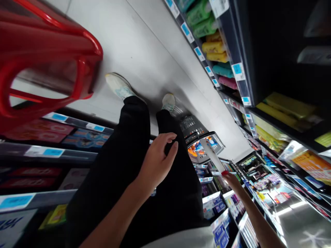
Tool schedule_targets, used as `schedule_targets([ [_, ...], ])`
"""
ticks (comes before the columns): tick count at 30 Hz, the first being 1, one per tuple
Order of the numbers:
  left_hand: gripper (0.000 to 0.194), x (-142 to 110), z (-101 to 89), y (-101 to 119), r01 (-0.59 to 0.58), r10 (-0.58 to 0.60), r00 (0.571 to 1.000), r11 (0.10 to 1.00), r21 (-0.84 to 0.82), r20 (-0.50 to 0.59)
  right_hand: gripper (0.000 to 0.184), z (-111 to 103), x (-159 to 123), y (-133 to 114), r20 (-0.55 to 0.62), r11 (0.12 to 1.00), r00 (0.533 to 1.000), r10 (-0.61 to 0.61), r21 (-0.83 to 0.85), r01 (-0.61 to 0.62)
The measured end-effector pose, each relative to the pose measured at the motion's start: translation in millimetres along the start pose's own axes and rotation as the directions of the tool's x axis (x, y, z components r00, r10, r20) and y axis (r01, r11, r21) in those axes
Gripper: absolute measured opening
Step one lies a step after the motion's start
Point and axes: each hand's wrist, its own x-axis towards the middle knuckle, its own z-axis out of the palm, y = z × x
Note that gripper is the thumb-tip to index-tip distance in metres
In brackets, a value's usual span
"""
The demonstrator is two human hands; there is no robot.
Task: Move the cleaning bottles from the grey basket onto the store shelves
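Note:
My left hand hangs in front of my black trousers, fingers loosely curled. A gap shows between thumb and forefinger, and nothing is held there. On the lower right, my right hand is closed around the upper end of a long pale handle, where a bit of red shows. The handle slopes down to a dark shopping basket on the floor by my feet. Orange and blue pictures cover a panel on the basket's rim.
A red plastic object with a rounded cut-out stands at upper left. Shelves with colourful soft packs line one side; boxed goods fill shelves on the other. Pale floor runs between them. My light shoes stand on it.

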Motion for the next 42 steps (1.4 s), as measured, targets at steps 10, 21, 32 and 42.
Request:
schedule_targets([
  [10, 0.047, 42, 73.1, 8, 0.551, -0.405, 0.823, 0.394, -0.736, 0.399, 0.032, -119, -101, -107, -0.237, 0.612, 0.718, -0.655, -0.724, 0.319],
  [21, 0.051, 72, 28.9, 24, 0.25, -0.291, 0.919, -0.096, -0.964, 0.267, 0.028, -120, -133, -258, -0.079, 0.214, 0.288, -0.954, -0.854, 0.475],
  [32, 0.024, 98, -17.2, 16, -0.056, -0.454, 0.89, -0.019, -0.998, -0.042, 0.034, -75, -109, -284, -0.758, 0.402, 0.216, -0.615, -0.066, 0.913],
  [42, 0.022, 81, -47.1, 63, -0.165, -0.535, 0.844, -0.299, -0.94, 0.022, 0.059, 27, -82, -424, -0.233, 0.341, 0.823, -0.518, 0.826, 0.448],
])
